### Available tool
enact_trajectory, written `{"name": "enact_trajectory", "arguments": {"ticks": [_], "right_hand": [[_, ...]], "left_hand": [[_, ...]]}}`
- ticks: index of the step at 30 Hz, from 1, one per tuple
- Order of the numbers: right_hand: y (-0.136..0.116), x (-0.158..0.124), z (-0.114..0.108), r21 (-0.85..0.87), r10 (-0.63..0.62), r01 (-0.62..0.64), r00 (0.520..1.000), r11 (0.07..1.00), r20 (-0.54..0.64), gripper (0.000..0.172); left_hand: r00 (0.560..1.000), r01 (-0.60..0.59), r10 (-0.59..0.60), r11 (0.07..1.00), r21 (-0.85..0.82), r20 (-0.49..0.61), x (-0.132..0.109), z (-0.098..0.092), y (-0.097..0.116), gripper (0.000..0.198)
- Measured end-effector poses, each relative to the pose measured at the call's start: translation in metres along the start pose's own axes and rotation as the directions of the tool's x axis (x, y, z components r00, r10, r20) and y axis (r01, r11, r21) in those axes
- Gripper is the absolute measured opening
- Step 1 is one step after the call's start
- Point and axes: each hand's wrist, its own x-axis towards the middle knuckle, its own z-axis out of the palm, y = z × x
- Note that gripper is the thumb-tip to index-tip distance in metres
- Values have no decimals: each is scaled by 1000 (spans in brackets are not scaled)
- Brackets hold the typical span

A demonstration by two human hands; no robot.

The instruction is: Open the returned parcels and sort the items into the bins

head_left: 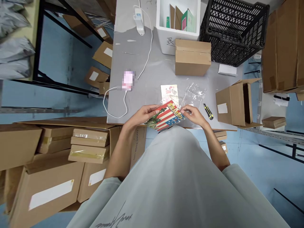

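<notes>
A colourful book (164, 116) is held slanted at the near edge of the table, in front of my body. Its cover shows red and white stripes, a blue starred part and a green statue. My left hand (147, 114) grips its left end, thumb on top. At the upper right corner, the fingers of my right hand (193, 114) pinch its edge. Just beyond the book lies a pale printed card (169, 93), partly covered by it. Crumpled clear plastic wrap (195, 94) rests beside the card, and a yellow-black box cutter (208, 111) is to the right of my right hand.
A closed cardboard box (193, 57), a white bin (168, 39) and a black crate (234, 31) stand at the back. An open carton (234, 103) sits at the right. White cables (150, 47) cross the left side; stacked cartons (89, 153) fill the lower left.
</notes>
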Motion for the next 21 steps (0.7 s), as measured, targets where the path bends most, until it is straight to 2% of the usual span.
{"name": "enact_trajectory", "arguments": {"ticks": [3, 5, 7, 9, 11, 15, 18, 21], "right_hand": [[-3, -2, -3, 193, 109, -118, 992, 974, 58, 58], [-3, -1, -5, 305, 189, -217, 975, 927, 120, 54], [0, 4, -3, 319, 237, -288, 953, 903, 188, 50], [4, 10, 3, 267, 246, -303, 942, 915, 227, 47], [8, 16, 10, 216, 241, -285, 948, 934, 207, 40], [6, 21, 16, 187, 195, -221, 970, 957, 145, 43], [2, 16, 5, 193, 183, -199, 978, 961, 99, 47], [0, 8, -18, 194, 233, -237, 971, 952, 46, 54]], "left_hand": [[1000, 0, 0, 1000, -3, -10, -2, -1, 0, 88], [1000, 7, -7, 1000, -2, -18, -4, 0, 0, 86], [999, 16, -16, 1000, -7, -29, -5, 2, -1, 84], [999, 23, -23, 999, -23, -36, -4, 4, -3, 82], [999, 24, -26, 999, -46, -36, -2, 4, -7, 82], [999, 48, -47, 996, -73, 14, 0, -5, -24, 76], [990, 124, -117, 988, -89, 82, -3, -16, -48, 68], [975, 217, -210, 970, -108, 72, -9, -28, -77, 58]]}}
